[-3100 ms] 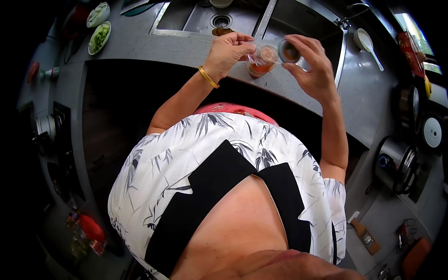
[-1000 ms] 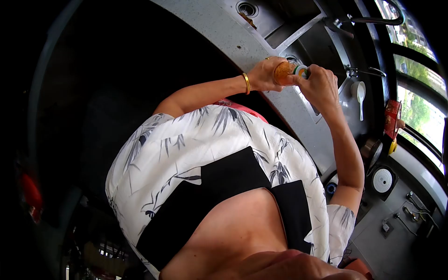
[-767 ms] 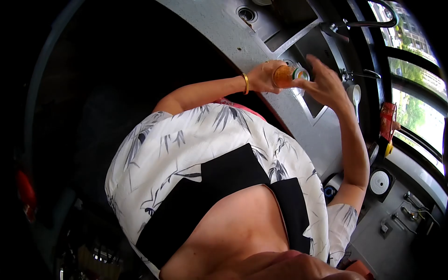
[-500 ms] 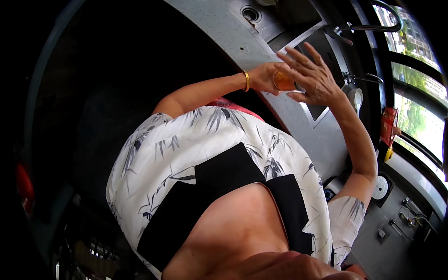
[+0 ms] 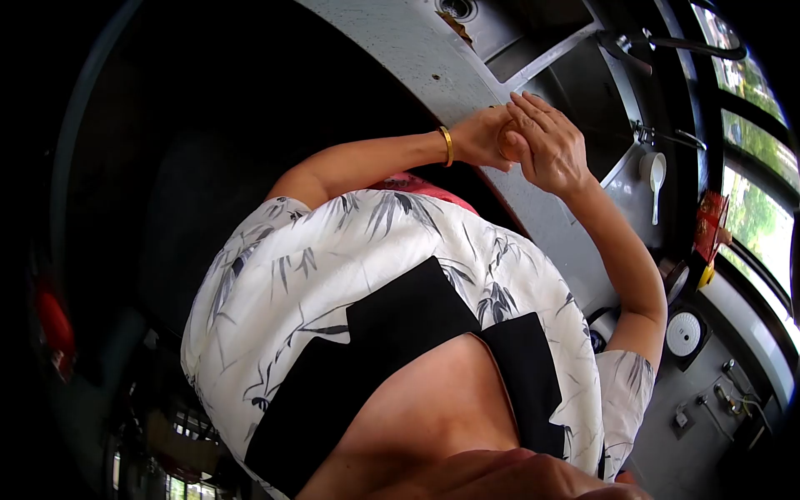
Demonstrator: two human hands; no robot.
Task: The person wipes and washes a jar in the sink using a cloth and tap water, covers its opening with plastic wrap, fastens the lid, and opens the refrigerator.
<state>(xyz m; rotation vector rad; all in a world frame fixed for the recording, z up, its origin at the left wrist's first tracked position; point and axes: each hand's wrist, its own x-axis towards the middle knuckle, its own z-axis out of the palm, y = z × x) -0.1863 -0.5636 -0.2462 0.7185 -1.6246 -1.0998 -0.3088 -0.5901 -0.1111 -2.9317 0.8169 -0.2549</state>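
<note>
A small clear jar (image 5: 505,140) with orange contents is between my hands, mostly hidden by fingers, in front of the counter edge. My left hand (image 5: 480,137), below a gold bracelet (image 5: 447,147), is wrapped round the jar from the left. Over its right end lies my right hand (image 5: 552,145), with fingers pressed together and the thumb bent in against the jar. Whether a lid is under that palm cannot be seen.
Past my hands, a grey counter (image 5: 408,62) borders a steel sink (image 5: 510,83) with a faucet (image 5: 696,46). A white bowl (image 5: 647,167) with a white spoon (image 5: 657,196) and a red packet (image 5: 711,223) are near the windows.
My right hand, spread with its fingers apart half a second ago, has closed over the jar's right end. My left hand keeps its hold, and the view has shifted slightly.
</note>
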